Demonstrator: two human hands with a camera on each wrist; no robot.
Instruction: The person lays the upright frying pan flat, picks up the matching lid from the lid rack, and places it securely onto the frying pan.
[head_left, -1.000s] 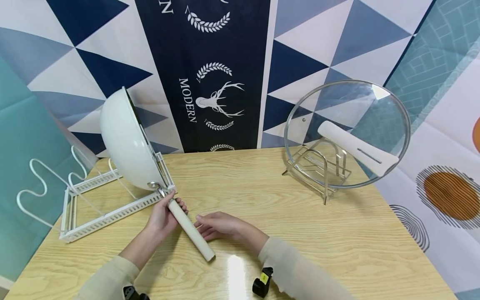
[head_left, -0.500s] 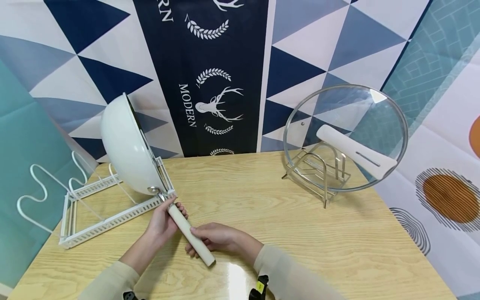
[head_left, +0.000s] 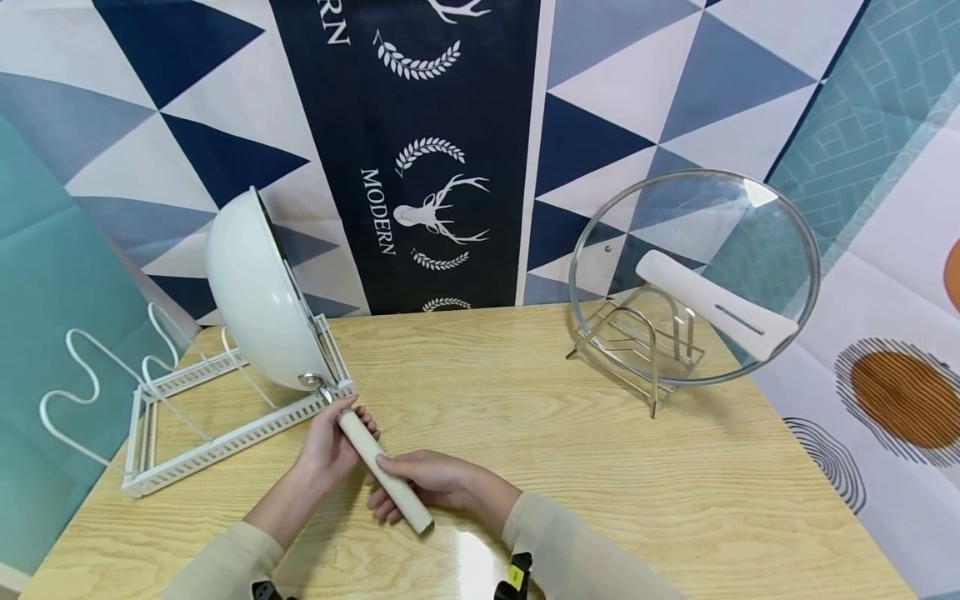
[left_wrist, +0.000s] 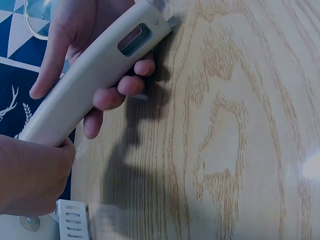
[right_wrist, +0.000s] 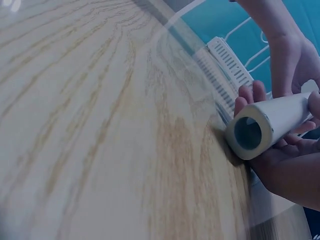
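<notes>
A white wok [head_left: 258, 292] stands tilted on its side in a white dish rack [head_left: 238, 435] at the left, its open face turned right. Its long cream handle [head_left: 363, 438] slants down toward the front of the table. Close to the wok, my left hand [head_left: 330, 446] grips the upper end of that handle. Farther down, my right hand [head_left: 431, 479] holds it with the thumb on top and the fingers curled beneath. In the left wrist view the right fingers [left_wrist: 107, 98] show under the handle, near its hanging slot. The right wrist view shows the handle's hollow end [right_wrist: 248, 132].
At the right, a glass lid [head_left: 697, 212] with a white handle [head_left: 712, 304] leans upright in a small metal rack [head_left: 652, 358]. All stand on a wooden table [head_left: 480, 383]. A patterned cloth [head_left: 450, 108] hangs behind, close to the wok.
My right hand has moved left onto the handle and taken hold of its lower part. The left hand keeps its grip, and the wok stays in the rack.
</notes>
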